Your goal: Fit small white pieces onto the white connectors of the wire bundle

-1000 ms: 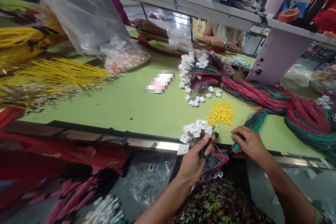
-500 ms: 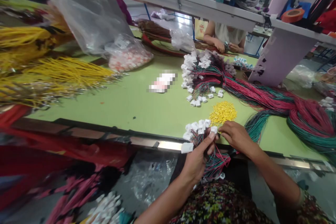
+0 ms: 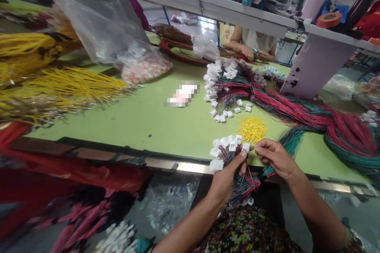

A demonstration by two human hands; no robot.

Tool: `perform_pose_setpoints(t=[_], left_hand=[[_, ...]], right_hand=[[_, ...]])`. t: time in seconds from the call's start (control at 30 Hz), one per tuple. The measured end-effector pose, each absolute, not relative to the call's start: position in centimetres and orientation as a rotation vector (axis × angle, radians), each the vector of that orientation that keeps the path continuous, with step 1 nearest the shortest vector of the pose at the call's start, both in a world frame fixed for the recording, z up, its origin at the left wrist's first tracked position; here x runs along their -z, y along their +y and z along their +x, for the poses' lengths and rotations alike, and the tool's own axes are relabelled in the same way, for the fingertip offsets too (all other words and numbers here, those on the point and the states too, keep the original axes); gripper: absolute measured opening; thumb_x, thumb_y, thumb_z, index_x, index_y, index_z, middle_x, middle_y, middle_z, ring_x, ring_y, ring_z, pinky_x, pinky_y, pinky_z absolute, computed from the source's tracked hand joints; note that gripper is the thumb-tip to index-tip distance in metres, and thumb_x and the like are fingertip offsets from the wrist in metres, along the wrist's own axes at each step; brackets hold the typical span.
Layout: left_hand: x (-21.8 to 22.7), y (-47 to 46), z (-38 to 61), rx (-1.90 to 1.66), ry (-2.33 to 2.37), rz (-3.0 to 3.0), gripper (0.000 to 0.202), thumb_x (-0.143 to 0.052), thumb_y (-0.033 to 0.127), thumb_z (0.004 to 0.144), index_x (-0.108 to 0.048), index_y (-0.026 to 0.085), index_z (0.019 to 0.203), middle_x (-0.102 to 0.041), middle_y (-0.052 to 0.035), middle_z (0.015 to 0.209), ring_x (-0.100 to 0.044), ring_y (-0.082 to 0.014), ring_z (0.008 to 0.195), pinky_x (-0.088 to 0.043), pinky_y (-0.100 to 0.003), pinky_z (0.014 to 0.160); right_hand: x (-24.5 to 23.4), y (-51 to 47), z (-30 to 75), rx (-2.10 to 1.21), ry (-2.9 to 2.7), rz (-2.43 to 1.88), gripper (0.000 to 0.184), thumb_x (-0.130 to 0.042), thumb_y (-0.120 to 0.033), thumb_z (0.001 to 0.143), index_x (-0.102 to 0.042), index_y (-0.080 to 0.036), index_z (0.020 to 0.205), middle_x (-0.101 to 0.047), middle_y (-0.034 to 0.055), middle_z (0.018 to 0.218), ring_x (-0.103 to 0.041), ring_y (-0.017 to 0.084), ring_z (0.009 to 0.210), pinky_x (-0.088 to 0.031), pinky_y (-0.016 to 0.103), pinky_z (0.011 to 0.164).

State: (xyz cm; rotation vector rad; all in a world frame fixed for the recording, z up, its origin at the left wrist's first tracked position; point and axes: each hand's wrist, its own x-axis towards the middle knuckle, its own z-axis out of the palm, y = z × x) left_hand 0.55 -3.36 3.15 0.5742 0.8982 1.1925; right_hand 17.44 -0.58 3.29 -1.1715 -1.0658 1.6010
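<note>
My left hand (image 3: 227,176) is closed around a bunch of thin red, green and dark wires with white plastic connectors (image 3: 232,146) on their ends. Its thumb presses on one connector (image 3: 246,147) at the right of the bunch. Just right of that connector, my right hand (image 3: 276,158) pinches a tiny yellow piece (image 3: 256,149) between thumb and forefinger. A heap of small yellow pieces (image 3: 252,129) lies on the green tabletop right behind my hands. The wires (image 3: 245,187) hang down over the table's front edge towards my lap.
A thick bundle of red and green wires (image 3: 291,104) with white connectors runs across the right side. Yellow wires (image 3: 74,81) lie at left, beside a clear bag of orange-white parts (image 3: 145,67). A shelf (image 3: 208,6) spans above. Across the table sits another person (image 3: 252,43).
My right hand has drawn back slightly from the yellow heap, and a yellow piece now shows at its fingertips. My left hand and the connectors have shifted a little to the right.
</note>
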Motion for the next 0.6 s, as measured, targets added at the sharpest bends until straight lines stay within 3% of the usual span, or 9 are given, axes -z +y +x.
perform_pose_setpoints(t=[0.13, 0.33, 0.6], left_hand=[[-2.9, -3.3, 0.6, -1.189, 0.910, 0.549, 0.030, -0.089, 0.041, 0.070, -0.075, 0.016, 0.078, -0.057, 0.0026, 0.047, -0.045, -0.0094, 0.046, -0.033, -0.023, 0.049], [-2.9, -3.0, 0.8, -1.221, 0.924, 0.510, 0.031, -0.091, 0.037, 0.067, -0.074, 0.017, 0.082, -0.064, 0.0002, 0.052, -0.052, -0.0116, 0.048, -0.037, -0.024, 0.048], [-2.8, -2.7, 1.3, -1.268, 0.985, 0.398, 0.034, -0.096, 0.023, 0.057, -0.074, 0.017, 0.083, -0.065, 0.0019, 0.059, -0.053, -0.0087, 0.046, -0.037, -0.021, 0.044]], right_hand=[[-3.3, -1.1, 16.9, -1.500, -1.075, -1.177, 0.032, -0.087, -0.043, 0.070, -0.071, -0.017, 0.078, -0.054, -0.0076, 0.056, -0.037, 0.006, 0.049, -0.030, 0.020, 0.048], [-3.4, -1.4, 16.2, -1.298, -1.213, -1.197, 0.025, -0.082, -0.039, 0.075, -0.067, -0.019, 0.080, -0.059, -0.0049, 0.065, -0.049, 0.010, 0.057, -0.041, 0.023, 0.056], [-3.4, -1.6, 16.0, -1.348, -1.235, -1.170, 0.028, -0.078, -0.043, 0.079, -0.063, -0.020, 0.081, -0.050, -0.0071, 0.060, -0.045, 0.008, 0.054, -0.041, 0.022, 0.055]])
